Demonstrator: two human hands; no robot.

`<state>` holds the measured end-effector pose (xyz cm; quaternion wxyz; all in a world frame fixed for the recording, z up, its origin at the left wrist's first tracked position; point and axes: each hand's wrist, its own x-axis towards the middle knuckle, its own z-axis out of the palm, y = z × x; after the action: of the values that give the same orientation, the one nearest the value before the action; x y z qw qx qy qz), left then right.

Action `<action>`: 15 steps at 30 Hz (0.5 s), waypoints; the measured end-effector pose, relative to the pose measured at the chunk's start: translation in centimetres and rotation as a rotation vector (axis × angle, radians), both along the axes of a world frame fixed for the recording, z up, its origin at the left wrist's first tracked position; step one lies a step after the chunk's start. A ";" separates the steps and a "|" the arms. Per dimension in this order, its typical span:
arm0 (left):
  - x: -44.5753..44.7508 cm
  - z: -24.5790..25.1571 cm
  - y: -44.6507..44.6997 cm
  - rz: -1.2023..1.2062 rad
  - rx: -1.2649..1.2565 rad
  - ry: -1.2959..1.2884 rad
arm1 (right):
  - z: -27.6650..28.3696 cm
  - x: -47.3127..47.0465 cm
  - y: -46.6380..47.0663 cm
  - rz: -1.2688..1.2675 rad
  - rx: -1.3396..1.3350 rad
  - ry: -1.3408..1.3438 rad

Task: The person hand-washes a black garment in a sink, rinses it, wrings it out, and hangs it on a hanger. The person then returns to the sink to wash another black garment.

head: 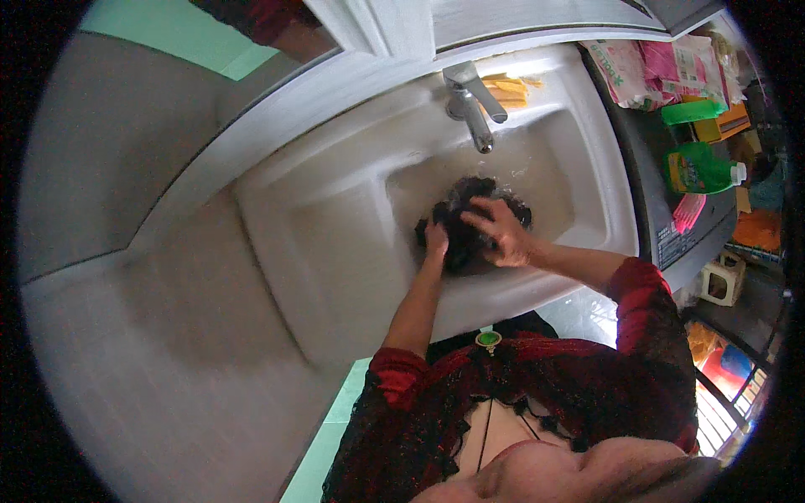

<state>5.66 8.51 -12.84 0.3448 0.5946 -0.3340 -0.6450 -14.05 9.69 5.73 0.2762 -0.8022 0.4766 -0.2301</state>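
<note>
A bunched, wet black cloth [462,229] lies in the basin of a white ceramic sink [321,251], partly covered by my hands. My left hand [436,239] grips its left side, with most of the fingers hidden in the folds. Over the right part of the cloth is my right hand [505,232], its fingers spread and slightly blurred. Beyond both hands, the spout of a chrome single-lever faucet [468,104] points down into the basin. Water glints around the cloth; its depth is hard to judge.
Yellow bars, perhaps soap [506,92], sit behind the faucet. Right of the sink, a dark appliance top [654,151] holds a green detergent bottle [695,168], a pink brush [690,211] and pink-and-white plastic packages [666,69]. A white cabinet [402,28] borders the sink's back.
</note>
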 end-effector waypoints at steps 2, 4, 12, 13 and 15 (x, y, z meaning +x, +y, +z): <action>0.1 -0.6 0.3 0.013 -0.034 0.140 | -0.6 1.0 0.7 0.095 -0.028 0.108; 0.0 -0.9 0.9 0.112 -0.036 0.291 | -2.0 1.7 0.7 0.115 -0.059 0.213; -1.5 -1.4 0.6 -0.246 -0.158 -0.454 | -6.7 4.1 -3.1 -0.227 0.053 0.312; -1.6 -0.5 0.6 -0.271 -0.022 -0.555 | -6.8 4.6 -4.0 -0.285 0.028 0.308; -1.9 1.8 0.1 -0.259 0.044 -0.573 | -6.8 4.9 -5.3 -0.285 0.114 0.370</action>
<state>3.79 8.63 -11.06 0.1388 0.7121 -0.4766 -0.4965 -9.16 4.41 -1.05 0.1936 -0.7386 0.6396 -0.0885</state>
